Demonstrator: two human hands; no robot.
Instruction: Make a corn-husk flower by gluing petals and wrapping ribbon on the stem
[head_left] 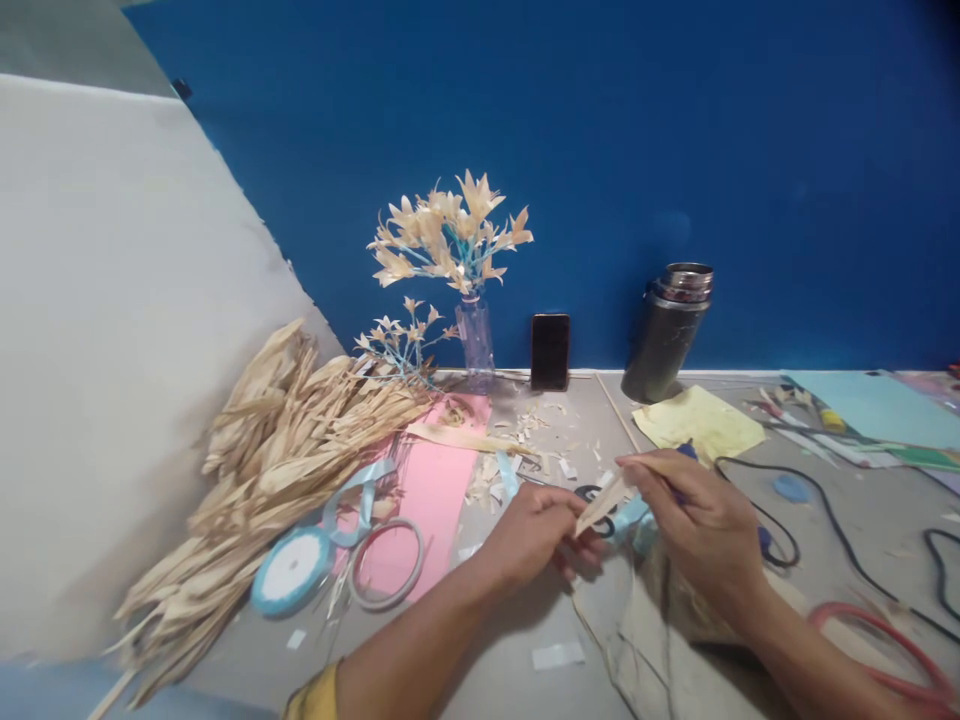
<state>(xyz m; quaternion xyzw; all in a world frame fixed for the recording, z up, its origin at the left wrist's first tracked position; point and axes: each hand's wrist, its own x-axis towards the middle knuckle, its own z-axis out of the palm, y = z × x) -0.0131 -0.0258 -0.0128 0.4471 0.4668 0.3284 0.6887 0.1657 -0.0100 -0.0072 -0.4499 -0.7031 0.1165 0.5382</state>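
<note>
My left hand (534, 533) is closed, pinching the lower end of a pale dried-husk petal (604, 503) above the table. My right hand (694, 520) is closed too, fingers curled on the petal's upper end and on a light blue ribbon (632, 520) wound where both hands meet. A thin stick (646, 461) seems to run under my right fingers. Black scissors (592, 497) lie on the table just behind the hands.
A heap of dried husks (277, 470) lies left, with a blue ribbon spool (291, 569), a tape ring (386, 563) and pink paper (431, 490). A vase of husk flowers (457, 250), a phone (550, 350), a steel flask (667, 330), yellow paper (697, 422) and cables (832, 520) stand behind and right.
</note>
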